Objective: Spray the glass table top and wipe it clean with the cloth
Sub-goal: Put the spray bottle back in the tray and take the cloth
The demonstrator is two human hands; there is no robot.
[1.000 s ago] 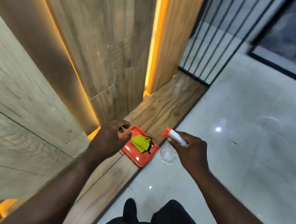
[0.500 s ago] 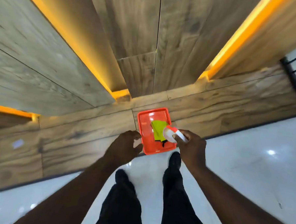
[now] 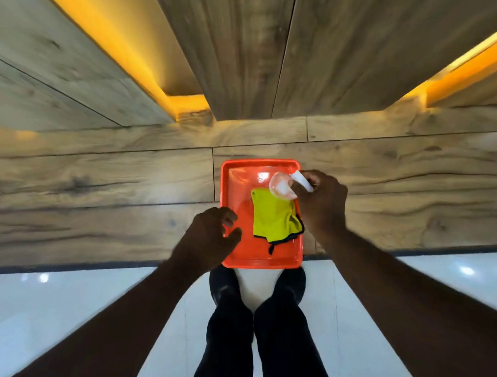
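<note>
An orange tray (image 3: 236,170) lies on the wood-look floor strip straight ahead of my feet. A yellow-green cloth (image 3: 273,217) with a dark edge is folded in the tray's right half. My right hand (image 3: 321,203) grips a clear spray bottle (image 3: 282,187) with a white head, held over the tray's far right corner. My left hand (image 3: 207,239) hovers at the tray's near left edge, fingers curled and apart, holding nothing. No glass table top is in view.
Wood-panelled wall (image 3: 249,44) with orange light strips rises just beyond the tray. Glossy white floor tiles (image 3: 91,309) spread to both sides of my dark-trousered legs (image 3: 256,347) and shoes.
The view has swung to face the wall squarely and dropped closer to the tray. My right hand carried the spray bottle over the tray's far right corner; my left hand stays at the tray's left edge.
</note>
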